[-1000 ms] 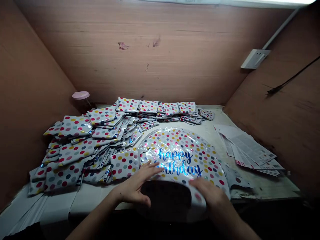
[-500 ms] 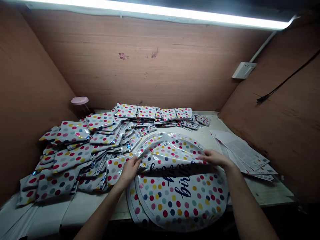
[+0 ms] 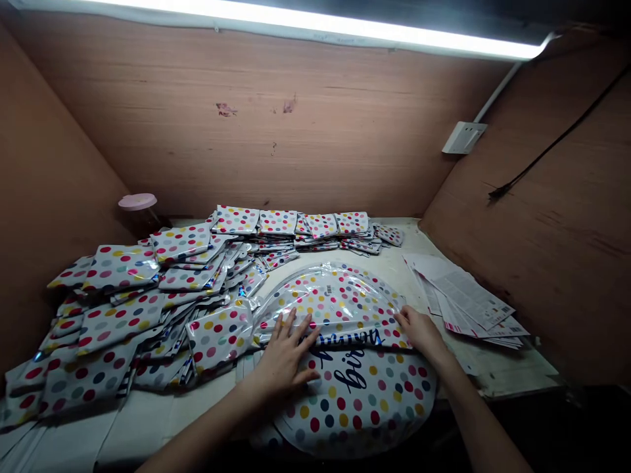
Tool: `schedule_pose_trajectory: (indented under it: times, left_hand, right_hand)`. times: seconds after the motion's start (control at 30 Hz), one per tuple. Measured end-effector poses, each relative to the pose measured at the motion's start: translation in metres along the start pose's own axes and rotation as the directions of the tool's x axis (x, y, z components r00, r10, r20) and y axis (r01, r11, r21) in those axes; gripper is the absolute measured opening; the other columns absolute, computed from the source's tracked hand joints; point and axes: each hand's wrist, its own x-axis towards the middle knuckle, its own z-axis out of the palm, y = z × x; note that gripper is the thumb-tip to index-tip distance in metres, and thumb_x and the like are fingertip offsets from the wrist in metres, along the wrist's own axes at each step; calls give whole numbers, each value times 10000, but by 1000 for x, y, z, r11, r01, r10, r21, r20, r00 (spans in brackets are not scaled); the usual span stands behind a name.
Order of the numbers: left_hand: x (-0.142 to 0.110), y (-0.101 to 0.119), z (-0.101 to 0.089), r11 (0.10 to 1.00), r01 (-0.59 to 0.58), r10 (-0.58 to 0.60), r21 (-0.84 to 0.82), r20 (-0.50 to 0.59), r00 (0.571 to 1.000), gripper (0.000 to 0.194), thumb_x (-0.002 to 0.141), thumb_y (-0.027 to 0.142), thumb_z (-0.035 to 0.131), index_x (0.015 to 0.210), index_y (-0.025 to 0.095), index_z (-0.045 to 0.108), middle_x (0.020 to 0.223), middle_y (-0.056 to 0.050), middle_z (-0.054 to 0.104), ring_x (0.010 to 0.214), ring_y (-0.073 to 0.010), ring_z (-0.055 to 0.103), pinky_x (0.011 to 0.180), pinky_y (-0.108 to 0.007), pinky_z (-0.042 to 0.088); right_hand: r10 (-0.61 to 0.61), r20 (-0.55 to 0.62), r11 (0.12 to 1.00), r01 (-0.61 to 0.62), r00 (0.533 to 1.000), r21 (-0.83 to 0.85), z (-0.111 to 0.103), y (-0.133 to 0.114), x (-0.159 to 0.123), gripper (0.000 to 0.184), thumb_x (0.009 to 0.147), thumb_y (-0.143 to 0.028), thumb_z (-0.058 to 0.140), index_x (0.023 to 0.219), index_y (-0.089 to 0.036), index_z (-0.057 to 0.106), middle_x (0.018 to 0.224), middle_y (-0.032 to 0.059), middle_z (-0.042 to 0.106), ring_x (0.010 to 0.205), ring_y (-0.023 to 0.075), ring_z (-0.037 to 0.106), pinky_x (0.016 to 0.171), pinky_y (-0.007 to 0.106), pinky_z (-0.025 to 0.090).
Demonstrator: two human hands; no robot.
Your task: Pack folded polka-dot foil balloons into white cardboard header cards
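Note:
A flat round foil balloon [image 3: 365, 401], white with coloured dots and dark lettering, lies over the table's front edge with its far part folded across it. It appears to rest on other dotted foil balloons. My left hand [image 3: 280, 361] lies on the fold's left part with the fingers spread. At the fold's right end, my right hand [image 3: 419, 332] is closed, thumb and fingers pinching the foil edge. A folded dotted foil packet [image 3: 219, 335] lies just left of my left hand.
Piles of folded dotted packets [image 3: 118, 315] fill the left side, with a row of them [image 3: 279, 222] at the back. A pink-lidded jar [image 3: 138, 202] stands back left. Printed sheets [image 3: 466, 295] lie right. Wooden walls surround the table, and a black cable [image 3: 557, 144] hangs right.
The balloon's far part was lifted and has been folded towards me, then pressed down. My left hand let go of the edge and flattened on the fold. My right hand keeps its pinch.

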Motion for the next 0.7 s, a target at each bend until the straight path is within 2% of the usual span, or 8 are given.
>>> schedule_pose_trajectory:
  times: [0.07, 0.1, 0.2, 0.23, 0.33, 0.43, 0.6, 0.7]
  left_hand:
    - [-1, 3, 4, 994, -109, 107, 10, 130, 986, 793, 825, 735, 398, 1500, 398, 155, 1611, -39, 121, 1421, -502, 48, 1049, -754, 30]
    - [-1, 2, 5, 991, -132, 131, -3, 164, 978, 785, 834, 732, 383, 1499, 408, 120, 1612, -32, 82, 1413, -517, -2, 1025, -777, 11]
    - [1, -8, 2, 983, -180, 184, -39, 219, 958, 767, 843, 711, 405, 1488, 442, 90, 1608, 10, 44, 1401, -519, -78, 1002, -798, -15]
    - [1, -13, 1, 984, -172, 176, -38, 217, 960, 783, 840, 704, 423, 1490, 434, 81, 1607, 9, 53, 1405, -510, -76, 1006, -796, -12]
    - [0, -29, 2, 996, -89, 91, -24, 152, 984, 821, 857, 665, 446, 1515, 332, 85, 1602, -54, 92, 1439, -440, 0, 1084, -713, 68]
    - [-5, -47, 5, 995, -72, 77, -71, 68, 995, 747, 894, 579, 468, 1513, 258, 199, 1588, -96, 162, 1451, -364, 127, 1136, -597, 181]
    - [-16, -76, -6, 987, -86, 84, -133, -19, 996, 458, 959, 249, 389, 1411, 220, 455, 1456, -93, 476, 1339, -245, 445, 1093, -462, 380]
    - [-24, -88, -17, 985, -63, 56, -161, -49, 997, 455, 946, 150, 327, 1347, 200, 536, 1372, -100, 569, 1263, -221, 535, 1060, -440, 428]
  right_hand:
    - [-183, -83, 982, 178, 980, -63, 0, 1, -21, 265, 878, -338, 506, 1014, -167, 655, 1031, 157, 677, 999, 314, 625, 834, 440, 488]
    - [-352, -89, 934, 342, 932, -105, 1, 2, -31, 299, 859, -318, 536, 1097, -172, 643, 1152, 159, 645, 1106, 325, 582, 916, 474, 466]
    - [-752, -38, 648, 726, 658, -231, 10, 7, -55, 456, 822, -156, 525, 1275, -169, 577, 1349, 136, 559, 1250, 310, 508, 1011, 497, 452]
    - [-794, -37, 594, 761, 607, -261, 13, 10, -58, 511, 823, -87, 483, 1325, -162, 540, 1366, 134, 551, 1258, 292, 513, 1006, 483, 473]
    - [-839, -77, 535, 792, 538, -295, 18, 24, -60, 597, 860, 32, 378, 1420, -168, 433, 1368, 121, 556, 1274, 239, 516, 998, 422, 513]
    - [-857, -67, 513, 834, 511, -202, 14, 42, -58, 566, 917, -8, 393, 1451, -195, 377, 1415, 104, 506, 1324, 222, 453, 1051, 412, 476]
    - [-805, -123, 584, 812, 581, 13, 8, 65, -58, 476, 942, -64, 397, 1373, -236, 501, 1399, 78, 528, 1296, 203, 488, 1061, 394, 470]
    - [-795, -121, 584, 804, 595, 117, 9, 72, -58, 432, 947, -92, 416, 1339, -225, 539, 1387, 83, 542, 1306, 212, 477, 1060, 405, 471]
